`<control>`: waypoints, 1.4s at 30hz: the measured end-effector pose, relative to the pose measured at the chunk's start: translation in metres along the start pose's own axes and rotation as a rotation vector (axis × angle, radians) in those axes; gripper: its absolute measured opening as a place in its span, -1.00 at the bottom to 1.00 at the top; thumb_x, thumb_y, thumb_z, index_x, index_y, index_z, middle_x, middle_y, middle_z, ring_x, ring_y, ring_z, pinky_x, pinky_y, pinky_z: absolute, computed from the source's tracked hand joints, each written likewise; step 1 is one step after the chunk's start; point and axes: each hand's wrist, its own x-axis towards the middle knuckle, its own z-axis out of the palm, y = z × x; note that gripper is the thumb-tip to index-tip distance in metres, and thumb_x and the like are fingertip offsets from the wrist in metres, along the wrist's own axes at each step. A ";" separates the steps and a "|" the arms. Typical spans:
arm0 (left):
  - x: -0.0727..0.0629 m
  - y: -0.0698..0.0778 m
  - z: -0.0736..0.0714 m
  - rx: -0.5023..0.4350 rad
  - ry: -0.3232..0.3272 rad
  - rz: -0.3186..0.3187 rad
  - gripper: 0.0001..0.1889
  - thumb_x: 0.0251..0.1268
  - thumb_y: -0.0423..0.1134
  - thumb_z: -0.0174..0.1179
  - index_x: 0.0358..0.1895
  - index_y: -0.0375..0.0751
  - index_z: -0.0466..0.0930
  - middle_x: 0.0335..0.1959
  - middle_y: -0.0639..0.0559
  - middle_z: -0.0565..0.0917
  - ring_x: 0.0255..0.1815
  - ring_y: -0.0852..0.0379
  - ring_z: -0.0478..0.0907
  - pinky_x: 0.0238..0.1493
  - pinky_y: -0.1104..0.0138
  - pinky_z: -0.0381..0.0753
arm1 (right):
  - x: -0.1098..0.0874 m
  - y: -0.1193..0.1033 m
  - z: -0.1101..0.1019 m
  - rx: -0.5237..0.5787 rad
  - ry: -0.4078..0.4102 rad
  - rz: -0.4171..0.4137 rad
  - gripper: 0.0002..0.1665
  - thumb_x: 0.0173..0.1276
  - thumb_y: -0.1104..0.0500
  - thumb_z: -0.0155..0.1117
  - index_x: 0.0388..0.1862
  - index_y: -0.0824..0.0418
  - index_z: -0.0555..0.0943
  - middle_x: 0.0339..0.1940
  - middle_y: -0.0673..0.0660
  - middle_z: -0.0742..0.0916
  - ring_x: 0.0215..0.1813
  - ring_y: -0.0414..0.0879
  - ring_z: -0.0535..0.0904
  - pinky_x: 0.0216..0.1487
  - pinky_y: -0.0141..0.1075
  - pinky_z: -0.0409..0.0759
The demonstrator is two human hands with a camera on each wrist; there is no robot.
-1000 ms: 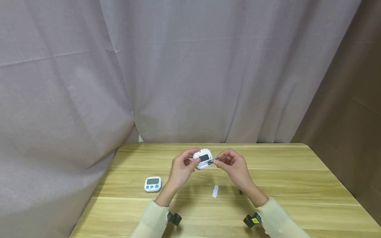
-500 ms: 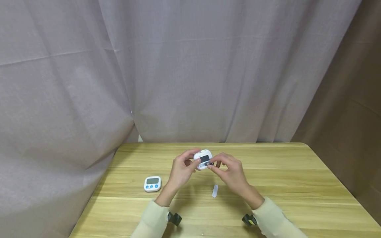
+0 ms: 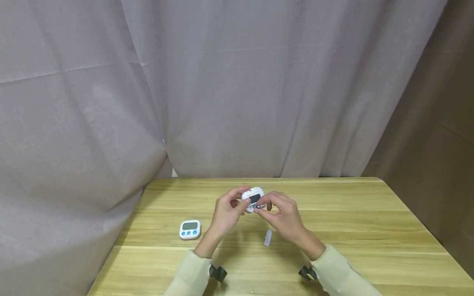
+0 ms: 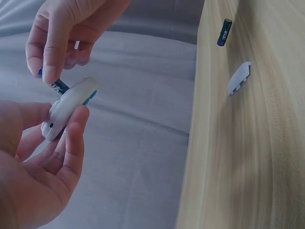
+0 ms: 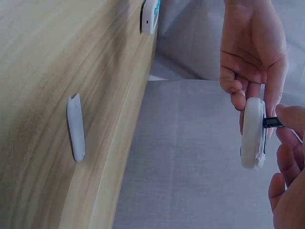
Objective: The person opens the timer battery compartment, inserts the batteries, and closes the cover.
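Held white timer (image 5: 252,136) above table (image 3: 370,238), back turned upward, in left hand (image 3: 226,210). Pinched dark battery (image 5: 272,122) in right hand (image 3: 286,214), one end at timer's back. Noted on table: white cover (image 3: 268,238), loose battery (image 4: 224,32) near it, second timer (image 3: 190,229), face up, farther left.

A: Site type?
B: Screened-off tabletop workspace; whether home, lab or office, cannot tell.
A: Evidence?
B: Creased grey-mauve fabric curtain (image 3: 229,90), hung behind and along both sides of a pale yellowish wood-grain table (image 3: 355,222). Small black wrist-worn devices (image 3: 217,273) too, one per arm.
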 end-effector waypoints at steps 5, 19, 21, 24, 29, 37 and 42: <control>0.000 -0.002 0.000 -0.010 0.002 0.003 -0.60 0.43 -0.41 0.32 0.30 -0.26 0.65 -0.08 -0.21 0.81 -0.39 -0.24 0.74 -0.38 0.24 0.80 | 0.001 0.000 0.002 -0.031 -0.001 -0.045 -0.70 0.04 0.43 0.65 -0.29 0.15 0.78 -0.27 0.01 0.81 -0.38 -0.10 0.59 -0.33 -0.39 0.53; -0.001 0.000 -0.001 -0.003 -0.010 -0.005 -0.63 0.48 -0.37 0.30 0.29 -0.17 0.67 -0.06 -0.16 0.81 -0.40 0.05 0.72 -0.36 0.34 0.78 | -0.003 0.005 0.010 -0.063 -0.014 -0.084 -0.72 0.03 0.39 0.67 -0.28 0.15 0.83 -0.24 -0.01 0.78 -0.32 -0.06 0.58 -0.19 -0.50 0.48; -0.001 0.001 -0.001 -0.006 -0.012 -0.008 -0.64 0.48 -0.38 0.30 0.28 -0.19 0.67 -0.08 -0.17 0.81 -0.40 0.02 0.73 -0.37 0.36 0.77 | -0.004 0.005 0.012 -0.082 -0.014 -0.103 -0.71 0.00 0.40 0.68 -0.29 0.15 0.83 -0.24 -0.01 0.77 -0.29 -0.07 0.58 -0.18 -0.45 0.48; -0.001 0.000 -0.001 -0.028 -0.016 -0.023 -0.64 0.47 -0.40 0.29 0.27 -0.21 0.67 -0.11 -0.18 0.81 -0.39 0.00 0.74 -0.36 0.37 0.77 | -0.005 0.005 0.015 -0.110 -0.009 -0.131 -0.69 -0.04 0.41 0.70 -0.31 0.15 0.83 -0.23 -0.01 0.77 -0.21 -0.07 0.61 -0.14 -0.37 0.52; -0.001 -0.002 0.000 -0.078 -0.023 -0.042 -0.66 0.48 -0.43 0.25 0.26 -0.24 0.65 -0.14 -0.23 0.79 -0.40 0.14 0.74 -0.34 0.38 0.78 | -0.005 0.006 0.018 -0.109 0.004 -0.146 -0.70 -0.04 0.39 0.71 -0.31 0.16 0.83 -0.24 0.00 0.76 -0.17 -0.05 0.65 -0.11 -0.33 0.48; -0.001 -0.002 0.001 -0.107 -0.012 -0.042 -0.70 0.49 -0.42 0.25 0.22 -0.28 0.66 -0.17 -0.28 0.78 -0.45 0.22 0.72 -0.38 0.38 0.78 | -0.006 0.005 0.018 -0.092 0.019 -0.146 -0.85 0.11 0.30 0.65 -0.34 0.18 0.83 -0.25 0.00 0.76 -0.17 -0.08 0.64 -0.08 -0.34 0.45; 0.000 -0.001 0.001 -0.102 -0.015 -0.047 -0.70 0.49 -0.41 0.26 0.22 -0.24 0.67 -0.15 -0.30 0.79 -0.45 0.21 0.71 -0.38 0.40 0.77 | -0.006 0.003 0.018 -0.087 0.033 -0.112 -0.86 0.10 0.31 0.64 -0.36 0.17 0.82 -0.25 0.00 0.75 -0.16 -0.07 0.62 -0.05 -0.31 0.46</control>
